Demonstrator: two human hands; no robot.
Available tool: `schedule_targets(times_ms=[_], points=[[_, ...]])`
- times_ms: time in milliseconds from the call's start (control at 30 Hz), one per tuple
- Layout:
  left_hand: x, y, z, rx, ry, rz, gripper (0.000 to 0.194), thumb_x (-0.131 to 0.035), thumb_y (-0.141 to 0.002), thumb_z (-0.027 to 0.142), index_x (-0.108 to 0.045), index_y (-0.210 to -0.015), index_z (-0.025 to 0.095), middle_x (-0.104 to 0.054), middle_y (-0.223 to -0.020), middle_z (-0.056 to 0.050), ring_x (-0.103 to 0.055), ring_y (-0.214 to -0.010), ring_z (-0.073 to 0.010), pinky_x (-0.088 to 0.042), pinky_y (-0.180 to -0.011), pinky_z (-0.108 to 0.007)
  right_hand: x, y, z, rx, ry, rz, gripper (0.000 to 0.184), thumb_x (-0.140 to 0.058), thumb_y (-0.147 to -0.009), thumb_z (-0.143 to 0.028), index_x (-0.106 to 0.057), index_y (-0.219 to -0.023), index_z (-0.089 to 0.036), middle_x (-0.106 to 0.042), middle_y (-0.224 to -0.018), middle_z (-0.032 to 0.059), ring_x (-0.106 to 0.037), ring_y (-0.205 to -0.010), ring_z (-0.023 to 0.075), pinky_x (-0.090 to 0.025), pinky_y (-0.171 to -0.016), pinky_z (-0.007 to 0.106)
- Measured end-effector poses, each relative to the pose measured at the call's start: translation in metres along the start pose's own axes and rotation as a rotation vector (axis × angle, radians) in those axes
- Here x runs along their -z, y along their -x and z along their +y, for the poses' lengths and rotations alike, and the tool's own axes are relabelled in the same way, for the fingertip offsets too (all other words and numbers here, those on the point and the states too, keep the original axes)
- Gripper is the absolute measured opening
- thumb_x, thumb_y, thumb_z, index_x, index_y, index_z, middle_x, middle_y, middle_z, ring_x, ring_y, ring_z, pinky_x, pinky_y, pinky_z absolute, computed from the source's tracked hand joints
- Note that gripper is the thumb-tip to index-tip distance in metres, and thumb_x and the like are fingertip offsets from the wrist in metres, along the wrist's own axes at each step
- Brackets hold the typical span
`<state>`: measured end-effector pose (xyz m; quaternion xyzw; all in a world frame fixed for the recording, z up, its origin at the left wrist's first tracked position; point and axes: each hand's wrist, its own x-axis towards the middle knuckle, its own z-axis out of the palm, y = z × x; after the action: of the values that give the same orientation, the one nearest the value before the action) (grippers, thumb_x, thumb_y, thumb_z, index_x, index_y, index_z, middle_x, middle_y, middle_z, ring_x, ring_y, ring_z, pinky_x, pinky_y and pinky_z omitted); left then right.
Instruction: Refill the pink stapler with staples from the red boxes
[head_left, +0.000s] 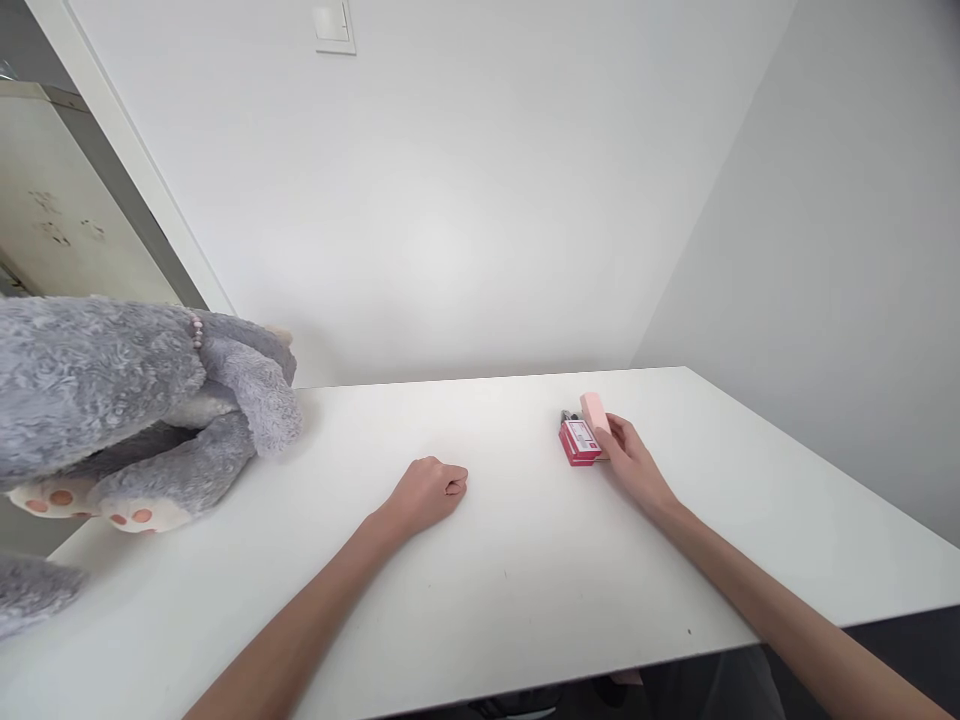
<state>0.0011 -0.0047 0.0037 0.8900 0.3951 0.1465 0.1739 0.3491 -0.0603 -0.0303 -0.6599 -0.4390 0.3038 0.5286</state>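
Note:
My right hand (630, 462) has its thumb and fingers closed on a pale pink rectangular block (595, 412), which is tilted upright. Right beside it on the white table (525, 540) lies a small red and white box (580, 442) with a printed label. A small dark metallic thing (568, 416) shows behind the box, too small to name. The lower part of the pink block is hidden by my fingers and the box. Farther left, my left hand (429, 494) rests on the tabletop as a closed fist, with nothing seen in it.
A large grey plush toy (97, 380) takes up the table's left side, its feet near the left edge. White walls (465, 200) stand behind the table and to the right. A light switch (333, 25) is high on the back wall. The table's front edge runs below my forearms.

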Motion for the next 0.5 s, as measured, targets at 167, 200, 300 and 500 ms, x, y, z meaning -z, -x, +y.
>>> schedule_targets(times_ms=[167,200,300,500], points=[[-0.001,0.0,-0.002,-0.014,-0.008,0.011,0.03,-0.039,-0.071,0.009,-0.011,-0.07,0.019,-0.012,-0.066,0.001,-0.005,-0.066,-0.0163,-0.007,-0.065,-0.037,-0.028,0.002,-0.007,0.091,0.051,-0.131,0.057,-0.052,-0.1,-0.057,-0.046,-0.148,-0.028,-0.059,-0.153,0.0099,-0.058,-0.14,0.0288,-0.044,-0.118,0.048],[-0.002,0.0,-0.003,-0.019,-0.011,0.01,0.03,-0.039,-0.071,0.009,-0.011,-0.07,0.019,-0.012,-0.066,0.001,-0.005,-0.066,-0.0163,-0.007,-0.065,-0.037,-0.034,0.002,-0.009,0.101,0.057,-0.154,0.057,-0.051,-0.1,-0.056,-0.045,-0.148,-0.028,-0.06,-0.153,0.0098,-0.059,-0.138,0.0287,-0.045,-0.117,0.048],[-0.005,0.0,-0.004,-0.029,-0.035,0.01,0.031,-0.041,-0.071,0.008,-0.011,-0.069,0.019,-0.011,-0.064,0.002,-0.005,-0.064,-0.0162,-0.008,-0.064,-0.036,-0.054,0.005,-0.018,0.14,0.068,-0.233,0.054,-0.051,-0.101,-0.054,-0.045,-0.148,-0.028,-0.062,-0.15,0.009,-0.062,-0.133,0.0284,-0.048,-0.113,0.049],[-0.005,-0.001,-0.003,0.121,-0.082,0.228,0.026,-0.044,-0.083,0.013,-0.024,-0.069,0.021,-0.031,-0.058,0.005,-0.019,-0.054,-0.0135,-0.017,-0.058,-0.031,-0.099,0.017,-0.038,0.211,-0.023,-0.378,0.05,-0.051,-0.102,-0.05,-0.047,-0.146,-0.027,-0.063,-0.149,0.0086,-0.062,-0.134,0.0259,-0.048,-0.113,0.046]])
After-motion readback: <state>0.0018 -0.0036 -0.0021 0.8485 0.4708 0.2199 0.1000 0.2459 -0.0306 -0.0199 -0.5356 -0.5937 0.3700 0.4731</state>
